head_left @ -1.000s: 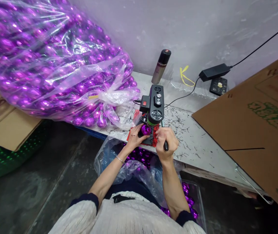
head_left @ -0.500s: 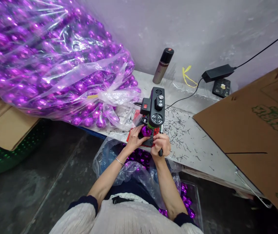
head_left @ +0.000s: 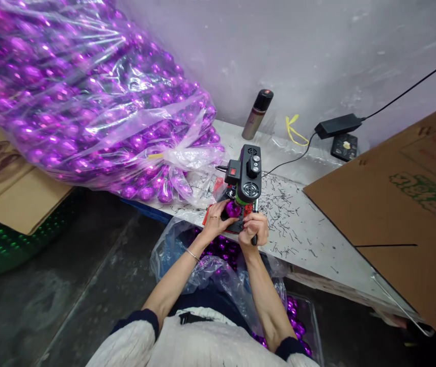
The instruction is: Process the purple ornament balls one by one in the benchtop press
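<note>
A small black bench machine (head_left: 247, 173) with a red switch stands on a red mat at the table's front edge. Under its head sits a shiny purple ball (head_left: 233, 209). My left hand (head_left: 216, 221) is closed around that ball from the left and holds it in place. My right hand (head_left: 255, 226) is wrapped round the machine's black lever handle (head_left: 254, 239) just right of the ball. The two hands nearly touch.
A huge clear bag of purple balls (head_left: 80, 97) fills the table's left. An open bag with more balls (head_left: 218, 255) lies in my lap. Behind the machine stand a spray can (head_left: 256, 114), a power adapter (head_left: 336, 125) and a cable. Cardboard (head_left: 401, 199) leans at right. Metal bits litter the table (head_left: 302, 229).
My right hand has come in closer to the ball while gripping the lever handle. The left hand has stayed on the ball. The camera has shifted slightly.
</note>
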A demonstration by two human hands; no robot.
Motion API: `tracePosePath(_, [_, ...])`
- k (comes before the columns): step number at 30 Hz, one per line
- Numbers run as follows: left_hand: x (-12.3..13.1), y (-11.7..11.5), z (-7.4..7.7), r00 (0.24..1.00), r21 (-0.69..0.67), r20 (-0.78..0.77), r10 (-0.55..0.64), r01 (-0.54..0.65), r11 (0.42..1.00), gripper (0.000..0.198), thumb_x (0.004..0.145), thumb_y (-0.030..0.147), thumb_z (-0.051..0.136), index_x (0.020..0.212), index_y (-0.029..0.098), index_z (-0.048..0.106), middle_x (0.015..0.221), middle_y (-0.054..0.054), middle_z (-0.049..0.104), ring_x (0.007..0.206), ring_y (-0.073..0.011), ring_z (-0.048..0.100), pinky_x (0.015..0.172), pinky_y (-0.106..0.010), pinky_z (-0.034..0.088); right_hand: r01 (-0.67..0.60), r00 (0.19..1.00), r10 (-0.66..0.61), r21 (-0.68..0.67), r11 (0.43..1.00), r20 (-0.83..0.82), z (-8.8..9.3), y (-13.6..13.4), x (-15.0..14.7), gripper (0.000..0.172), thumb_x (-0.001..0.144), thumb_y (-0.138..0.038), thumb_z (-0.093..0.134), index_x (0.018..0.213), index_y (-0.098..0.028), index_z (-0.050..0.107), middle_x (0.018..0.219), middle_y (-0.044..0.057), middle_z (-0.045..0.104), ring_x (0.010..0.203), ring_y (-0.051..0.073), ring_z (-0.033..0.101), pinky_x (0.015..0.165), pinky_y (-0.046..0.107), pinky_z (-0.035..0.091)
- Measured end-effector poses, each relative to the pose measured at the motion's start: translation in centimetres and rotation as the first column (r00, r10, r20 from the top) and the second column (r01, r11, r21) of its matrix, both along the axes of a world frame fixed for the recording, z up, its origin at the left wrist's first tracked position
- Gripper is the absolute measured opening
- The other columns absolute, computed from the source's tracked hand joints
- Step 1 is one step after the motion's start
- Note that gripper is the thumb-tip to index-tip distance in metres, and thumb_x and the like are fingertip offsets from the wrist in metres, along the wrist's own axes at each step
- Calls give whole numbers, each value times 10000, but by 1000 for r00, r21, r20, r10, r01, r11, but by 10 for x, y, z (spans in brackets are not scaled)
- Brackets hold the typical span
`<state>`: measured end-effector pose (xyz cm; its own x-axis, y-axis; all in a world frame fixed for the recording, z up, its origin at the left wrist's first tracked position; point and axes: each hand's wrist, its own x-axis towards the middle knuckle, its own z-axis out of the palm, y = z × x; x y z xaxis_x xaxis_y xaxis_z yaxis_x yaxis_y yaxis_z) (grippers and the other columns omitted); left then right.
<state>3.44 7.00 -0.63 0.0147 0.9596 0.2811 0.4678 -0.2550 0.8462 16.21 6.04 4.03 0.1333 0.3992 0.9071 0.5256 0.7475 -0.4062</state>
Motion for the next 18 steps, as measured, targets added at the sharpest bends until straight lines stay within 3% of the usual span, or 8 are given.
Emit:
tracePosePath(4, [2, 3, 0, 1000, 7, 14, 0, 0, 1000, 569, 862, 427, 772, 1358, 203, 604, 1319, -148, 696, 1267, -314, 639, 1098, -512, 465, -13, 996, 9, 45, 999, 91, 9, 0, 2, 311, 1007, -256, 406, 705, -240, 479, 677, -30, 577, 588, 128, 567, 666, 321, 485])
tracePosePath(8, [4, 3, 0, 999, 8, 36, -4, 3, 1000, 622, 829, 408, 813, 1371, 195, 595, 1344, -155, 682, 1280, -319, 634, 1114, -521, 466, -6, 999, 1, -99, 995, -49, 49, -4, 1, 349, 1011, -244, 428, 666, -230, 483, 646, -19, 560, 614, 135, 586, 611, 299, 443])
tracePosePath(12, [-8, -28, 0, 1000, 42, -14, -23, 24, 999, 693, 853, 408, 794, 1463, 226, 520, 1428, -155, 629, 1360, -322, 579, 1176, -552, 419, -63, 990, 27, -265, 962, -135, 87, -8, 0, 367, 1002, -246, 488, 636, -221, 491, 624, -24, 548, 626, 131, 583, 614, 291, 432])
tracePosePath(15, [-25, -65, 1, 984, 41, -135, -114, 121, 992, 784, 844, 479, 790, 1520, 259, 460, 1473, -163, 589, 1383, -334, 559, 1184, -573, 409, -80, 988, 43, -262, 962, -145, 88, -11, -1, 366, 995, -247, 502, 630, -222, 500, 626, -22, 553, 636, 138, 586, 629, 301, 438])
tracePosePath(18, [-40, -79, 7, 954, 18, -227, -197, 207, 978, 945, 686, 622, 864, 1485, 260, 512, 1470, -187, 580, 1366, -372, 566, 1142, -572, 450, -63, 991, 34, -229, 971, -127, 75, -13, -1, 360, 997, -240, 478, 639, -226, 512, 629, -13, 562, 652, 156, 601, 641, 322, 449])
